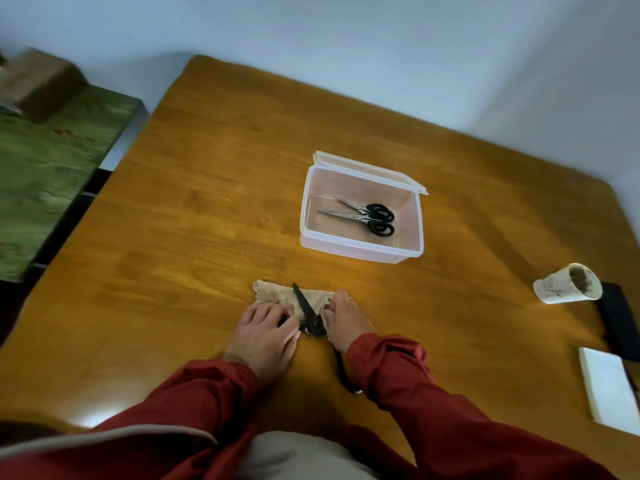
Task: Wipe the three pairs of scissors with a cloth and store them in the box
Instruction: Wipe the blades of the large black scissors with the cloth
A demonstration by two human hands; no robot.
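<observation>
Off to the left stands a lower surface under a mottled green cover (45, 174), with a brown cardboard box (38, 84) at its far end. A plain pale wall (346, 46) runs behind everything. The table (207, 202) is warm honey-coloured wood with a soft sheen, and it fills most of the room in front of the person, who wears red sleeves (415, 393). At the near edge the left hand (263, 336) lies knuckles up, its fingers curled down over a dark part of the third pair of scissors (304, 304). That pair is spread open across a crumpled beige cloth (277, 292), one black blade pointing away from the person. The right hand (348, 322) pinches the cloth's right end between bent fingers and thumb, and a black loop (346, 375) shows on the wood beside its wrist. Farther back, right of centre, sits the clear plastic box (360, 249), its lid (374, 171) hinged back, with two black-handled pairs of scissors (367, 216) lying side by side inside. Near the right edge a pale paper cup (561, 289) tilts with its mouth showing; the marks on its side are too blurred to read. Just beside it lies a flat black object (620, 323), then a white block (609, 389).
</observation>
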